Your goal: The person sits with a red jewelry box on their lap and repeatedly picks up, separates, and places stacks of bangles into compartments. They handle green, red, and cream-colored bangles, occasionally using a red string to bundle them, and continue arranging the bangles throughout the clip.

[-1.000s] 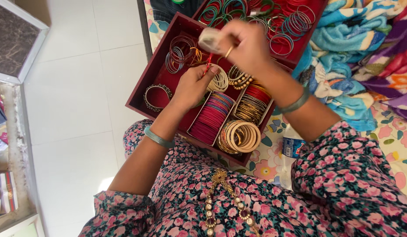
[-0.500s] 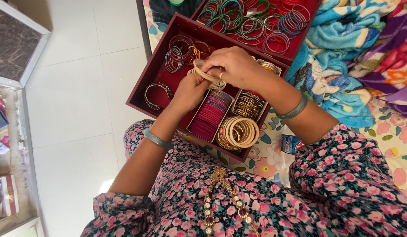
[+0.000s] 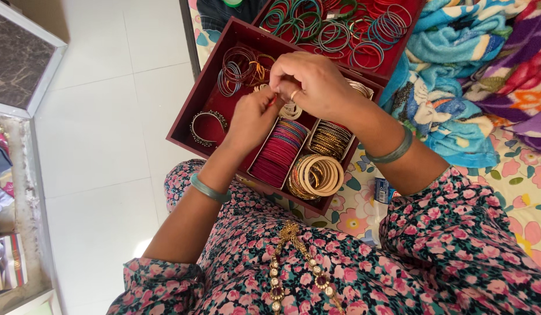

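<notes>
My right hand point(image 3: 317, 84) has come down from above the maroon bangle box point(image 3: 194, 108) to meet my left hand point(image 3: 253, 116) at its twelve o'clock, both sets of fingers now pinched shut on a thin red bangle point(image 3: 272, 101) over the compartments.

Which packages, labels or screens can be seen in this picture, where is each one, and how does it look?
Small package: on the floral bedsheet, beside the near right corner of the bangle box, partly hidden under the right forearm; blue with white parts, shape unclear.
Printed items: on the shelf at the left edge, low in the view; flat, with red, green and white colours, too blurred to name.
No screens or signs are in view.
</notes>
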